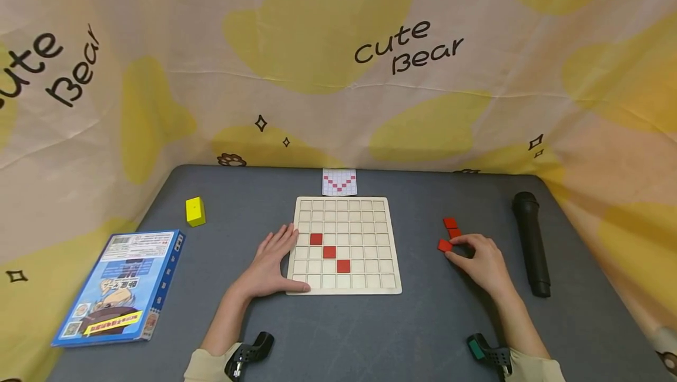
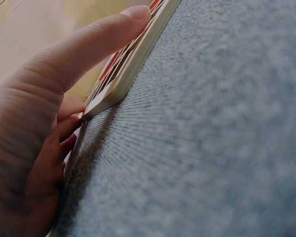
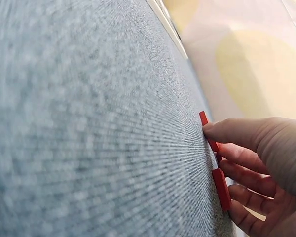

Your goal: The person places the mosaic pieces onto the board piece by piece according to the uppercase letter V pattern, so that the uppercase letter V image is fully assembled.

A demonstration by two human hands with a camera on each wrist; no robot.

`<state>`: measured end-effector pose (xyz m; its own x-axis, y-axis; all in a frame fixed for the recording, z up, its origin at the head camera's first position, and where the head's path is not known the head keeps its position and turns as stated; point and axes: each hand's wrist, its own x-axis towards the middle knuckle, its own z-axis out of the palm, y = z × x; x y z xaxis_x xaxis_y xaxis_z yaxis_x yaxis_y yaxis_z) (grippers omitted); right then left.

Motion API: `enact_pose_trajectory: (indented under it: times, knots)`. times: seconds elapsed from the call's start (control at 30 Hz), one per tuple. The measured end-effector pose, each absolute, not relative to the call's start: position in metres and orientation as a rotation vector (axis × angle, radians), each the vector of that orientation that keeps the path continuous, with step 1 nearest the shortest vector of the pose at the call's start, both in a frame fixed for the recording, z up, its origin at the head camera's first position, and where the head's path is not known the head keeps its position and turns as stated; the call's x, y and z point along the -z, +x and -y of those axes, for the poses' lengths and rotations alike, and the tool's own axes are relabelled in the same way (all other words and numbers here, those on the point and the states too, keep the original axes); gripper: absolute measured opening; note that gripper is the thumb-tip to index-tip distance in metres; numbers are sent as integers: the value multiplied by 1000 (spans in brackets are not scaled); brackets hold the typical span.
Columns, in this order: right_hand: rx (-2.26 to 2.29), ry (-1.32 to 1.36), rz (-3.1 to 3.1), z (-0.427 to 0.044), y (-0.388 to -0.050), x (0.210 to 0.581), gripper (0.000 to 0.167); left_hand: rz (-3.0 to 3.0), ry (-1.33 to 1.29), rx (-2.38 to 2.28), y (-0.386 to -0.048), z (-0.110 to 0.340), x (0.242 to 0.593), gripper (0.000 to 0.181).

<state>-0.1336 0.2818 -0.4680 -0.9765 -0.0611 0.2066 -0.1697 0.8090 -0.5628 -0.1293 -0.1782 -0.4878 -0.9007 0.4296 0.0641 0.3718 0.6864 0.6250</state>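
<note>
Three red squares (image 1: 329, 252) lie on a pale board (image 1: 367, 238) full of little boxes. They make a slanting line that comes nearer as it goes right. The board is flat in the middle of the gray worktop (image 1: 396, 335).

The left hand (image 1: 270, 265) is spread out, with straight fingers at the board's left edge and the thumb over its near left corner. It touches the board but does not grip it. Over to the right, the right hand (image 1: 480, 261) pinches one red tile (image 1: 445, 245) with its thumb and pointer finger. Two more red tiles (image 1: 450, 223) lie just past that one, close together.

A small card (image 1: 339, 183) sits just past the board's far edge and shows a pink V on a grid. A yellow block (image 1: 195, 211) stands at the far left. Nearer on the left is a blue box (image 1: 119, 288) with lots of writing. A long black thing (image 1: 531, 244), fatter at its far end, lies right of the right hand. Behind everything hangs a pale cloth (image 1: 317, 111) with yellow patches.
</note>
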Motion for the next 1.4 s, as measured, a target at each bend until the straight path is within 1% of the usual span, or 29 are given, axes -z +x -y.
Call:
enact_pose_trajectory:
  times: [0.27, 0.57, 0.93, 1.17, 1.4]
  knots:
    - [-911, 207, 2817, -273, -139, 470, 26, -2807, 645, -1015, -129, 177, 489, 118]
    - [-975, 257, 2821, -244, -150, 472, 25, -2806, 626, -1008, -129, 177, 489, 118]
    - [-1082, 376, 2818, -190, -158, 472, 26, -2805, 627, -1003, -129, 176, 486, 117]
    - [-1167, 476, 2788, -157, -165, 467, 23, -2809, 627, -990, -129, 176, 486, 118]
    - [-1251, 522, 2803, -123, -172, 464, 20, -2815, 626, -991, -129, 177, 486, 119]
